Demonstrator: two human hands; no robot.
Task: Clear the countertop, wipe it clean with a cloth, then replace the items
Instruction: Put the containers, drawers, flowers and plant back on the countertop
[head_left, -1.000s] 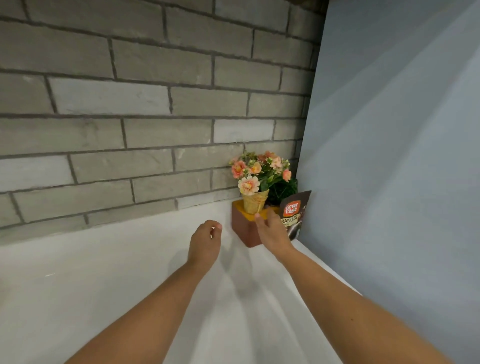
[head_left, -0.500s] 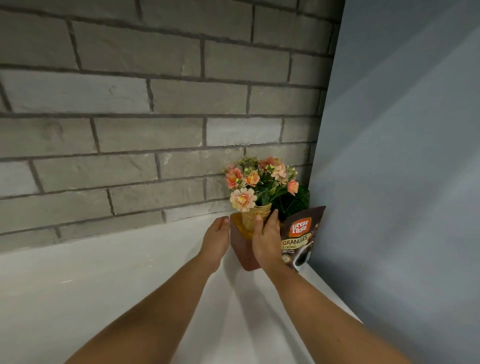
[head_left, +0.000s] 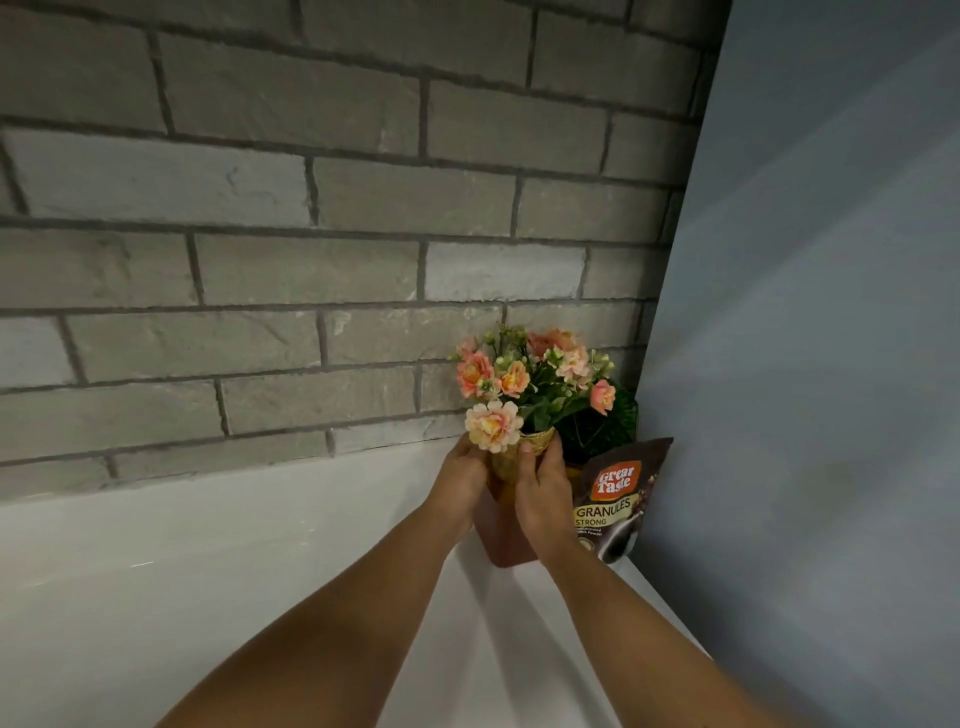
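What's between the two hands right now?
Head view: the woven flower pot sits between the left hand and right hand, both holding its sides.

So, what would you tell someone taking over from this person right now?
Left hand and right hand: both grip the pot of flowers, one on each side.
The pot stands on the box in the corner. The pouch leans beside the box, next to the blue wall.
Done: cannot tell whether the countertop has been wiped; no cloth is in view.
Left, if clearing: probably lift off the pot, box and pouch, then wipe and replace them.
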